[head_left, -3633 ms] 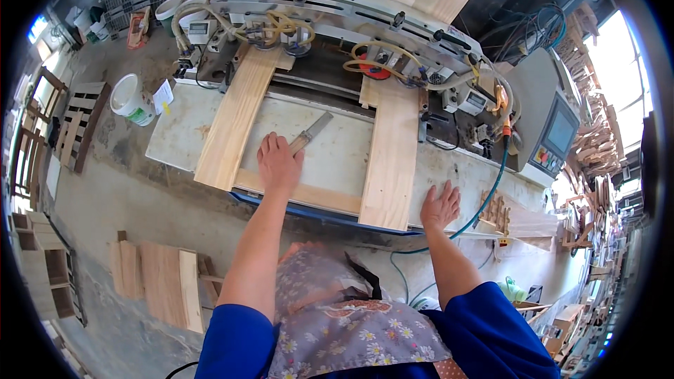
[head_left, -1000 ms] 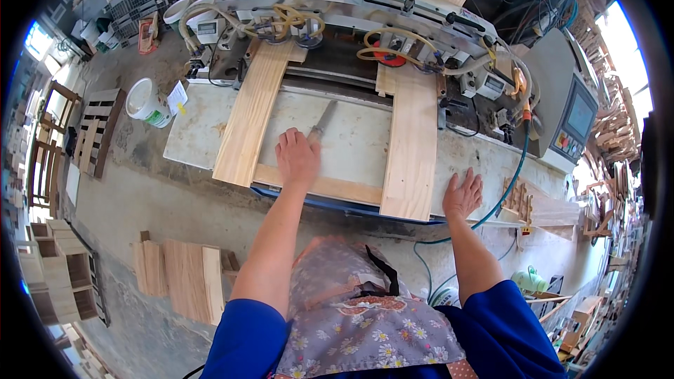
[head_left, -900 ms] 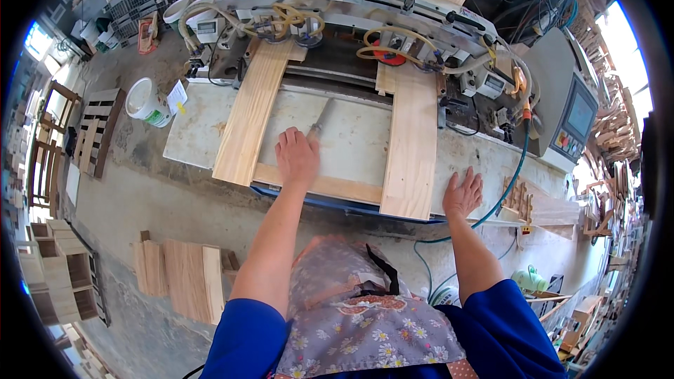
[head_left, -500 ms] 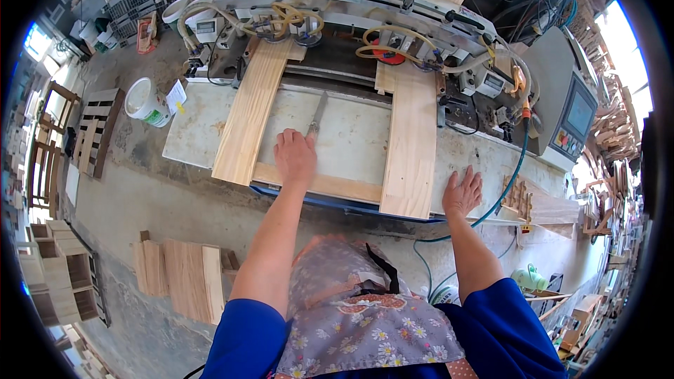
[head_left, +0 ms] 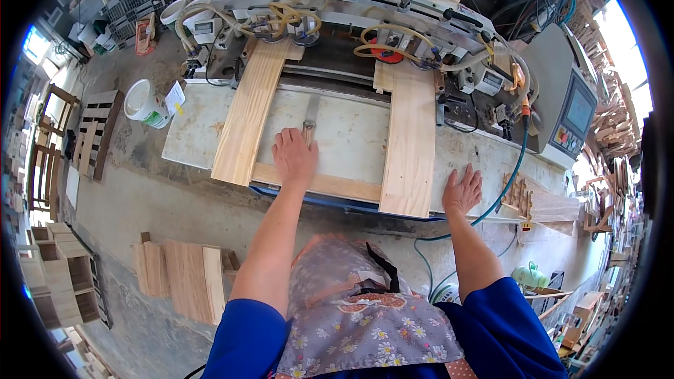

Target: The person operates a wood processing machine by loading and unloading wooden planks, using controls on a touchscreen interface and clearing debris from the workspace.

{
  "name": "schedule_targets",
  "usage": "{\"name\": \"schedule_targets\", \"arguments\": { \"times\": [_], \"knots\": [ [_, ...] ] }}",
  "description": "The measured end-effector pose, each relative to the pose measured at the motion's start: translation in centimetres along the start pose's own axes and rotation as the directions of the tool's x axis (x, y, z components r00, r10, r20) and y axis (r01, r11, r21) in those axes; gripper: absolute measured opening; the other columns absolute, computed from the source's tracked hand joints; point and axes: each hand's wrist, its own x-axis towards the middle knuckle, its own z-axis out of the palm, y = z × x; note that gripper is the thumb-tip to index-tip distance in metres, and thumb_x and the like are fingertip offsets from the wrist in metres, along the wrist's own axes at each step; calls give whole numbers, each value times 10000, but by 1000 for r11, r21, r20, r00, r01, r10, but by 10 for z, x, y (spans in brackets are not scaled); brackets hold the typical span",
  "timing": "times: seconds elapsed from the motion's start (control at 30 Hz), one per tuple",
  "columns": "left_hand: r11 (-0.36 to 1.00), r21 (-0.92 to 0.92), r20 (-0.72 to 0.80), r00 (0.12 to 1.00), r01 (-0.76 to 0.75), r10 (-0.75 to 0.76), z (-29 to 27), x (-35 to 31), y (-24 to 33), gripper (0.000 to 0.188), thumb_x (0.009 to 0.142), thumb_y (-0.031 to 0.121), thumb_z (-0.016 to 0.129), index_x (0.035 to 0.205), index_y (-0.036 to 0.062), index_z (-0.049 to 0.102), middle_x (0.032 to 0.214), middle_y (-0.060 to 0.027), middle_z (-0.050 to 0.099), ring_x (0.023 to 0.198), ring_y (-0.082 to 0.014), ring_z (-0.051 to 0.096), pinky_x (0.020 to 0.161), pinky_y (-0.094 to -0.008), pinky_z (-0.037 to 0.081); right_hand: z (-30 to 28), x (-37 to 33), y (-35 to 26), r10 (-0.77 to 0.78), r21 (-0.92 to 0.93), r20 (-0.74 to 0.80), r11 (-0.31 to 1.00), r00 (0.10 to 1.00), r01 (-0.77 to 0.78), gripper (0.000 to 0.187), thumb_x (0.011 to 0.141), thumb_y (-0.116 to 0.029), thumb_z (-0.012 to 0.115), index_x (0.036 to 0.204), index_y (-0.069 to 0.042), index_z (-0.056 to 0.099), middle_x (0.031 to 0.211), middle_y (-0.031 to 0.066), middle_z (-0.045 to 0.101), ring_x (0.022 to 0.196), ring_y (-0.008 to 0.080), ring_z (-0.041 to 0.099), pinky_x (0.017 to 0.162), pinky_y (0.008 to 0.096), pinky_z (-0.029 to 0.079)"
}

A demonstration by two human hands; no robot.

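Note:
My left hand [head_left: 295,158] is closed at the handle end of a flat, narrow metal blade tool [head_left: 311,114], resting low over the machine's whitish table [head_left: 351,140]; the fingers hide its grip. The blade points away from me. Left of this hand lies a long pale board [head_left: 249,116], its far end under the machine. A second board [head_left: 411,147] lies to the right, parallel to it. Along the near edge a wooden strip [head_left: 344,187] runs between the two boards. My right hand [head_left: 462,193] lies open on the tabletop, right of the second board, with fingers spread.
Across the back runs the machine's beam [head_left: 351,0] with clamps and yellowish hoses. A control panel [head_left: 579,116] stands at right; a blue-green hose [head_left: 516,175] passes beside my right hand. A white bucket [head_left: 145,103] is at left, and stacked boards [head_left: 186,274] lie on the floor.
The blade tool has turned in my left hand: its tip has swung left and its flat face shows wider. My right hand and the boards stay in place.

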Motion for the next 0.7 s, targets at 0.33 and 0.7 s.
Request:
{"name": "schedule_targets", "arguments": {
  "times": [0.33, 0.7],
  "knots": [
    [1000, 19, -46, 999, 0, 0, 6, 1, -3, 298, 861, 294, 571, 950, 12, 608, 1067, -125, 559, 1076, -291, 505, 910, -422, 419, -2, 0, 0, 7, -5, 13, 1000, 1000, -7, 604, 919, -490, 471, 1458, -234, 381, 1545, 107, 309, 1434, 284, 244, 1134, 511, 190],
    [1000, -25, -29, 999, 13, -13, -4, -1, 4, 273, 869, 288, 579, 982, 40, 579, 1048, -121, 572, 1058, -295, 509, 903, -427, 416, -1, 0, -1, -1, -2, -3, 1000, 1000, 1, 594, 919, -482, 476, 1450, -228, 390, 1538, 114, 320, 1435, 286, 244, 1132, 509, 193]
  ]
}}
